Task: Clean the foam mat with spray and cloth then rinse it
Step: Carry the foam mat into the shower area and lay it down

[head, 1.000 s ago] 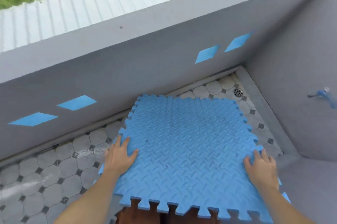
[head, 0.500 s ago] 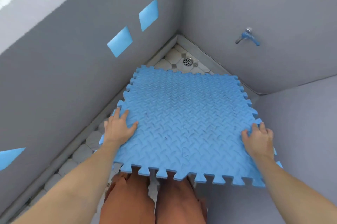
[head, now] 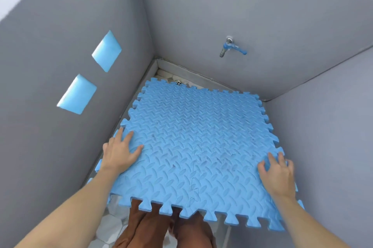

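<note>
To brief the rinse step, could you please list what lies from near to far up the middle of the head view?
Person's brown-clad legs → blue foam mat → floor drain → wall tap.

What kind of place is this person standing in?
Probably an outdoor wash corner. A tap sticks out of a grey wall, a floor drain sits in the tiled floor at the corner, and both hands hold a blue foam mat there.

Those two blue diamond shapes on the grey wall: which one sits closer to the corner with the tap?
The upper diamond; it lies farther along the wall toward the tap than the lower diamond, which is nearer the person.
</note>
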{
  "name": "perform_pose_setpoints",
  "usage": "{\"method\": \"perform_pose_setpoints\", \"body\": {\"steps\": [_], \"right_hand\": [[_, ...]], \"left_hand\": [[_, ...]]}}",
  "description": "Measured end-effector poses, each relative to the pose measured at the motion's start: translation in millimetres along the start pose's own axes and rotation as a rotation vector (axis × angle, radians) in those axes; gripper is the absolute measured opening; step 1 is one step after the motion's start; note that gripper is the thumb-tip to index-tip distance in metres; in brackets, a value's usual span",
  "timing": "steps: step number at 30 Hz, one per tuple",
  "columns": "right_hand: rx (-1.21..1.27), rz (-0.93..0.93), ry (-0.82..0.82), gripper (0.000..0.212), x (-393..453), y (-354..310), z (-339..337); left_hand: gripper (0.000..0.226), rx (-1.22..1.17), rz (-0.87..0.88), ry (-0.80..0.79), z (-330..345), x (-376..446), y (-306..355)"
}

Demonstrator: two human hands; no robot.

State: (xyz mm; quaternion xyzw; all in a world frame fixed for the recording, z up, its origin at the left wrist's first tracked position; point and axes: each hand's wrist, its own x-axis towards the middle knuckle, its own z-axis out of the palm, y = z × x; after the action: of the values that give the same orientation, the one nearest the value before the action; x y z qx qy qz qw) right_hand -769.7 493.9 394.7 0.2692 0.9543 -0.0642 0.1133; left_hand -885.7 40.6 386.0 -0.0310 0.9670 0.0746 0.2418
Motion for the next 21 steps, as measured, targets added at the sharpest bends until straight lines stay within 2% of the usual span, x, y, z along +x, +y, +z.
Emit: {"method": "perform_pose_setpoints", "body": {"steps": [8,14,21], "right_hand": [[-0.026,0.091,-0.026,0.063,35,-3,106],[0.038,0.084,0.024,0.058,71,-21,257],[0.150,0.186,0.099,0.051,92,-21,385]], "left_hand": [[0.088,0.067,0.108,0.014,44,104,-6],[0.085,0.089,0.181,0.050,150,204,-21],[0.076,0.126,0.229,0.062,246,271,-40]]}}
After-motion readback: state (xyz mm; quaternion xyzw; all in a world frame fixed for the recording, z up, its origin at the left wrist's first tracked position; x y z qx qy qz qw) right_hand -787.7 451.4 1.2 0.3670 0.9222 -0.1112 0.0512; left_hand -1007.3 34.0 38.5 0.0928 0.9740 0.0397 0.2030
